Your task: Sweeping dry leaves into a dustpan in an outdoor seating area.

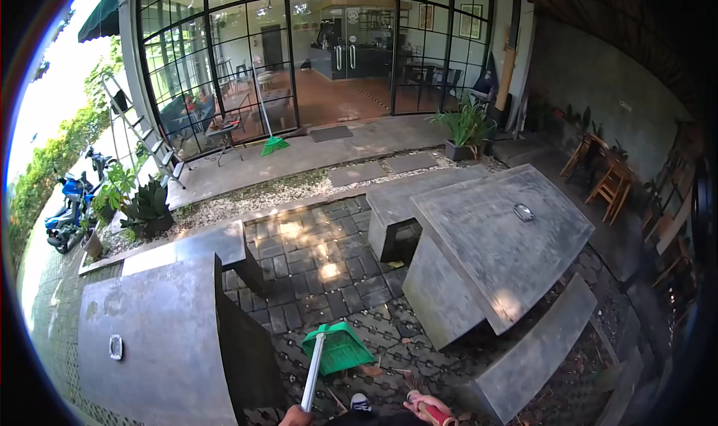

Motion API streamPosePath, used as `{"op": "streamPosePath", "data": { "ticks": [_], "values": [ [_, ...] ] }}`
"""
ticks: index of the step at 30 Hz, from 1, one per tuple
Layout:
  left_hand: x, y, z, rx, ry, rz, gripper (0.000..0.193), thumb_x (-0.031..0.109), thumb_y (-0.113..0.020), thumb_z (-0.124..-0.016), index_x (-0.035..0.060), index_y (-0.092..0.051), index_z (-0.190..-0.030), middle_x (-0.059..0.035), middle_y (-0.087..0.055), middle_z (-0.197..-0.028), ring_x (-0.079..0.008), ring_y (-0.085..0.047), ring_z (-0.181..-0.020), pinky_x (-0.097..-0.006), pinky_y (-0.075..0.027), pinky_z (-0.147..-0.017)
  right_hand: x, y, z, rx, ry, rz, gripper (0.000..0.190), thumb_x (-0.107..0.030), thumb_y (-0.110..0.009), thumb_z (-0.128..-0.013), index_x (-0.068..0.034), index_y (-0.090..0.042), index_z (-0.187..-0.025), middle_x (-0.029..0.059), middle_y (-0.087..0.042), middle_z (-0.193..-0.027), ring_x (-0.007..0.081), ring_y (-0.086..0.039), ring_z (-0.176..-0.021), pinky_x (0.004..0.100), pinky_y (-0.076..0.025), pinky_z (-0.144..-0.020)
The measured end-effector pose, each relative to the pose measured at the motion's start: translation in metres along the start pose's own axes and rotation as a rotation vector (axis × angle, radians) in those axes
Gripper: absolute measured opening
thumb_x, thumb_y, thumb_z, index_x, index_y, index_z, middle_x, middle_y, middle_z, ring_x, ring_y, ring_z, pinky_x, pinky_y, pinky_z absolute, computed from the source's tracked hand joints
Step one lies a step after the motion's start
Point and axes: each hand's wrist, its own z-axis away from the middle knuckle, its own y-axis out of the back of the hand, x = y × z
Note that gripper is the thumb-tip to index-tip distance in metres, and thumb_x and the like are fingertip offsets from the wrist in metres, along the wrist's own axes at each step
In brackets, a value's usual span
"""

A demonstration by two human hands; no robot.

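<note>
At the bottom edge, my left hand [296, 416] grips the silver pole [314, 370] of a green long-handled dustpan [343, 350]. The pan is low over the paving, its mouth turned to the right, and looks to hold little; whether it touches the ground I cannot tell. My right hand [425, 408] is closed around a short stick broom [415, 395] with a red wrapped part at the near end. Its thin brown bristles point ahead, just right of the pan. Dry leaves [371, 371] lie at the pan's front lip. One of my shoes [360, 402] shows between the hands.
Concrete tables stand left [151, 336] and right [505, 235], each bearing a metal ashtray, with concrete benches [533, 347] alongside. Ahead, a green broom [275, 144] leans on the glass front. A stepladder [146, 128], potted plants [463, 126] and a blue motorcycle [70, 207] stand farther off.
</note>
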Motion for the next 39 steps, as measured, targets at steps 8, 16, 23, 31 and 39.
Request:
{"op": "streamPosePath", "data": {
  "ticks": [8, 16, 23, 31, 39],
  "values": [
    [0.153, 0.087, -0.101, 0.105, -0.079, 0.161, 0.019, 0.013, -0.067, -0.068, -0.0027, -0.061, -0.077, -0.0056, -0.056, -0.059, -0.0136, -0.051, -0.049, -0.0276, -0.040, -0.046, -0.146, -0.173, -0.202, -0.269, -0.348, -0.255, 0.038, -0.010, -0.044, -0.087, 0.002, -0.036, -0.122, 0.0066, -0.052, -0.078, 0.0097, -0.053, -0.075, 0.0177, -0.043, -0.067],
    [0.335, 0.158, -0.208, 0.186, 0.022, 0.170, 0.013, 0.011, -0.064, -0.069, -0.0011, -0.059, -0.071, -0.0056, -0.056, -0.059, -0.0131, -0.052, -0.050, -0.0266, -0.040, -0.046, -0.277, -0.282, -0.388, -0.232, 0.022, 0.171, 0.024, -0.012, -0.044, -0.087, 0.004, -0.053, -0.104, 0.0032, -0.052, -0.083, 0.0110, -0.052, -0.077, 0.0226, -0.042, -0.081],
    [0.450, 0.243, -0.304, 0.128, 0.027, 0.217, 0.014, 0.007, -0.062, -0.071, -0.0048, -0.055, -0.073, -0.0081, -0.054, -0.057, -0.0164, -0.052, -0.045, -0.0298, -0.042, -0.042, -0.364, -0.311, -0.552, -0.137, -0.084, 0.092, 0.020, -0.015, -0.045, -0.086, 0.001, -0.052, -0.096, 0.0050, -0.052, -0.083, 0.0124, -0.053, -0.084, 0.0213, -0.041, -0.081],
    [0.589, 0.337, -0.467, 0.061, -0.010, 0.242, 0.009, 0.005, -0.058, -0.073, -0.0035, -0.055, -0.076, -0.0079, -0.053, -0.055, -0.0165, -0.052, -0.045, -0.0304, -0.042, -0.041, -0.427, -0.331, -0.724, -0.056, -0.022, -0.025, 0.025, -0.004, -0.052, -0.080, -0.002, -0.048, -0.105, 0.0063, -0.053, -0.083, 0.0087, -0.053, -0.067, 0.0181, -0.045, -0.065],
    [0.777, 0.447, -0.653, -0.067, -0.138, -0.220, 0.013, 0.006, -0.063, -0.067, -0.0032, -0.059, -0.075, -0.0101, -0.057, -0.057, -0.0171, -0.056, -0.049, -0.0312, -0.044, -0.042, -0.504, -0.355, -0.879, -0.104, -0.242, -0.583, 0.031, 0.001, -0.048, -0.078, -0.004, -0.041, -0.108, 0.0159, -0.050, -0.094, 0.0113, -0.052, -0.059, 0.0188, -0.047, -0.051]
  ]
}}
